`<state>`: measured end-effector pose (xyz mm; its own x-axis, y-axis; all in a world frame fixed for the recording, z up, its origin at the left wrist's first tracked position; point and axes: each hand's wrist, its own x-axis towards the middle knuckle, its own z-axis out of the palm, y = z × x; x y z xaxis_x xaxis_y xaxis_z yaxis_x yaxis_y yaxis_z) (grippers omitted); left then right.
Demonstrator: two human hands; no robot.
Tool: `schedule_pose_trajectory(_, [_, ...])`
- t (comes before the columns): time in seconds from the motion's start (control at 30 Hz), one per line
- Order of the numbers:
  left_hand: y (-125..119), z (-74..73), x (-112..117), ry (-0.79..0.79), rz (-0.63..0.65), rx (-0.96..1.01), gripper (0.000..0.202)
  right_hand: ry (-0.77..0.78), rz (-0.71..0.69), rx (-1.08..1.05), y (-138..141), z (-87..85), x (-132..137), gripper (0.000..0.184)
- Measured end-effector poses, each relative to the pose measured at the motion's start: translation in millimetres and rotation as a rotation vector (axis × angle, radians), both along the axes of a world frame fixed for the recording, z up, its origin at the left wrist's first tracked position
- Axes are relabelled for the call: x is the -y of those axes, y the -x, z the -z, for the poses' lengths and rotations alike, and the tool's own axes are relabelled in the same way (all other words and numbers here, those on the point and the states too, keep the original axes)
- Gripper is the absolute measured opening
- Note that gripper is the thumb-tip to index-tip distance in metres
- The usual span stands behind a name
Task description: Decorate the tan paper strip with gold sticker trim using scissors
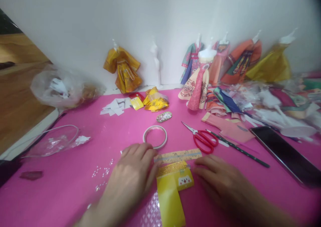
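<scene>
My left hand (132,177) lies palm down on the pink table (75,187), fingers stretched out, its fingertips touching the left end of a patterned paper strip (178,155). My right hand (220,183) also rests flat, fingers pointing left at the yellow paper piece (173,187) between both hands. That piece has a gold glitter band and a small card with a cartoon face. Just beyond my left hand sits a roll of clear tape (155,136). Red-handled scissors (204,140) lie beyond my right hand.
A dark pencil (238,149) and a black phone (286,155) lie to the right. Small paper-dressed dolls (199,83) stand along the white wall, with fabric scraps heaped at the right. A clear plastic bag (60,88), a clear bowl (55,141) and scattered beads (101,173) are on the left.
</scene>
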<state>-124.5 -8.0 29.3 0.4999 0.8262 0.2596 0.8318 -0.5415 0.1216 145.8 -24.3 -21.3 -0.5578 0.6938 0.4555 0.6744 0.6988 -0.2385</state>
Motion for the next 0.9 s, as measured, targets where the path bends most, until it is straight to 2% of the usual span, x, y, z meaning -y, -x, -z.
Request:
schedule_pose_trajectory(0.07, [17.6, -3.4, 3.1, 0.014, 0.003, -0.025, 0.033, 0.06, -0.026, -0.012, 3.6, 1.8, 3.5, 0.026])
schedule_pose_trajectory(0.13, [37.3, 1.7, 9.7, 0.004, 0.014, -0.036, 0.03, 0.1, -0.042, -0.011, 5.2, 7.1, 6.0, 0.026])
schedule_pose_trajectory(0.23, [62.7, 20.0, 23.6, -0.059, 0.042, -0.116, 0.029, 0.114, -0.05, 0.008, 5.7, 17.7, 7.5, 0.027])
schedule_pose_trajectory(0.37, [80.3, 43.3, 35.8, 0.009, 0.047, -0.256, 0.05, 0.136, -0.049, 0.054, 6.9, 29.1, 8.4, 0.027])
schedule_pose_trajectory(0.47, [87.0, 51.0, 34.7, 0.034, 0.041, -0.252, 0.054, 0.177, -0.055, 0.082, 8.7, 33.6, 10.7, 0.027])
schedule_pose_trajectory(0.57, [93.8, 53.1, 28.4, 0.041, 0.044, -0.246, 0.049, 0.189, -0.062, 0.078, 10.5, 34.2, 13.1, 0.026])
schedule_pose_trajectory(0.73, [94.1, 52.0, 23.6, -0.032, 0.028, -0.224, 0.043, 0.245, -0.062, 0.058, 13.5, 23.5, 13.8, 0.028])
schedule_pose_trajectory(0.8, [87.2, 49.0, 26.0, -0.036, 0.07, -0.207, 0.046, 0.274, -0.044, 0.062, 14.6, 17.2, 13.3, 0.028])
schedule_pose_trajectory(0.9, [76.2, 44.0, 29.6, 0.08, 0.198, -0.202, 0.05, 0.306, 0.0, 0.07, 15.5, 11.8, 12.9, 0.035])
